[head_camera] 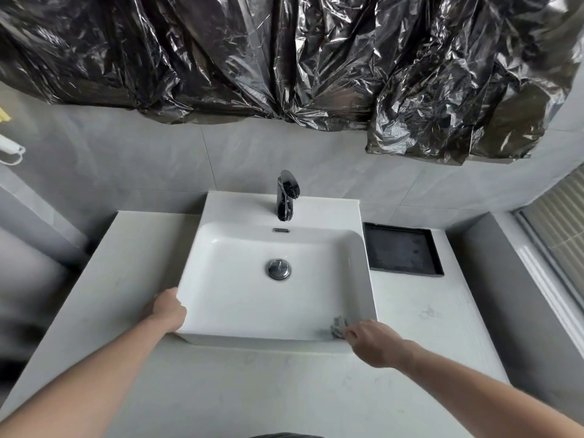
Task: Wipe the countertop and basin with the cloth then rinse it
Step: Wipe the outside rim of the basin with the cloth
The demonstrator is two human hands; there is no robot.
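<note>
Grey cloth [338,327] is being pinched by right hand [374,343] at near-right corner of basin [284,335] — inside the rim. Left hand [167,308] is being braced, fingers curled, on near-left basin corner.

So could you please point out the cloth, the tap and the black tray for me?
cloth [338,326]: head view, on the crumpled grey bit showing past the right hand's fingers.
tap [286,194]: head view, on the middle of its black body.
black tray [401,249]: head view, on its bare floor.
</note>
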